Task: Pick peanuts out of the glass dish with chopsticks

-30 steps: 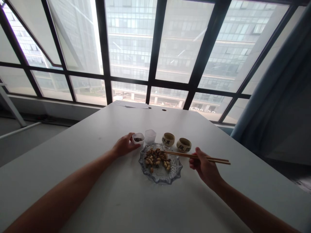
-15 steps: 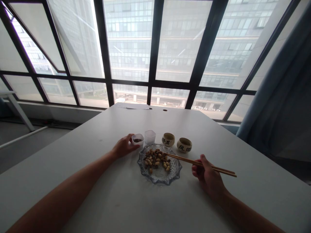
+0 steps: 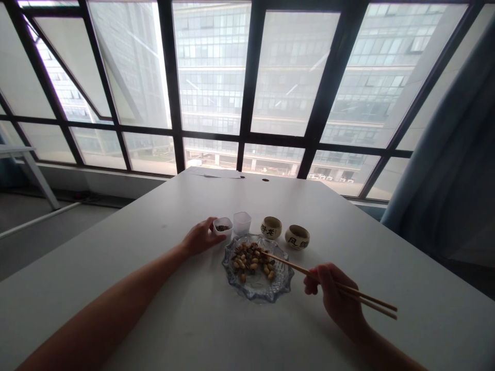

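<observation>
My left hand (image 3: 201,237) grips a small translucent plastic cup (image 3: 223,236) from its left side, fingers behind and thumb in front. Small dark bits (image 3: 222,228), too small to name, lie inside that cup. In my right hand (image 3: 334,291) is a pair of wooden chopsticks (image 3: 296,266), slanting down to the left. Their tips touch or hover over the peanuts and other brown nuts (image 3: 251,257) heaped in a scalloped clear glass plate (image 3: 259,296). Whether anything is pinched between the tips I cannot tell.
A second translucent cup (image 3: 242,223) stands just right of the held one. Two round cream cups with dark characters, the left cup (image 3: 271,229) and the right cup (image 3: 297,238), sit behind the plate. Paper (image 3: 222,174) lies at the far end of the white table (image 3: 185,319).
The chopsticks' rear ends have swung down and toward me as my right hand turned; their tips stay over the nuts. My left hand keeps its hold on the cup. The whole view has shifted slightly.
</observation>
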The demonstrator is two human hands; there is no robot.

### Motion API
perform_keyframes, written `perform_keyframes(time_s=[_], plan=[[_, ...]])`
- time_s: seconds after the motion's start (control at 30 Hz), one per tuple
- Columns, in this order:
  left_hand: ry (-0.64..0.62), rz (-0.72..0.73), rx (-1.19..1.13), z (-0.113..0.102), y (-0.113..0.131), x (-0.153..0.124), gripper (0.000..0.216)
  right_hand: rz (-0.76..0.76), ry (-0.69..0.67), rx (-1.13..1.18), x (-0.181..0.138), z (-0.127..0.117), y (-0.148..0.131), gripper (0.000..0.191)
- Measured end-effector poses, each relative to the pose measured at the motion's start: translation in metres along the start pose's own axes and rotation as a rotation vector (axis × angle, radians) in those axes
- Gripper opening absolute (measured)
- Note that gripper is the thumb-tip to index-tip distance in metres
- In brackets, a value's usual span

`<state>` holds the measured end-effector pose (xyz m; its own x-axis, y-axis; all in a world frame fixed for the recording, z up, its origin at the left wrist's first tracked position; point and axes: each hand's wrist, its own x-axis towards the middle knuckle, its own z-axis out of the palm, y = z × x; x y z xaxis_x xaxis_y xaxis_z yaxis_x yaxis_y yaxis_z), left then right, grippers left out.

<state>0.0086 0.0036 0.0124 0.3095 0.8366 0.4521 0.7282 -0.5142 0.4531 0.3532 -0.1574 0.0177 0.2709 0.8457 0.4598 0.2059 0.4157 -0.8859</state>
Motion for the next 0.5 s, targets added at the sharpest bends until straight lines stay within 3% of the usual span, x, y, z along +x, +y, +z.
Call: perform_keyframes(time_s=[0.33,0.5], plan=[[-0.026,-0.001,-0.015,-0.002,0.002,0.0,0.063,0.436,0.238,0.371,0.016,-0.002,0.002,0.05],[-0.029,0.003,-0.039,-0.002,0.0,0.001,0.065,0.501,0.262,0.392,0.021,-0.008,0.006,0.043]])
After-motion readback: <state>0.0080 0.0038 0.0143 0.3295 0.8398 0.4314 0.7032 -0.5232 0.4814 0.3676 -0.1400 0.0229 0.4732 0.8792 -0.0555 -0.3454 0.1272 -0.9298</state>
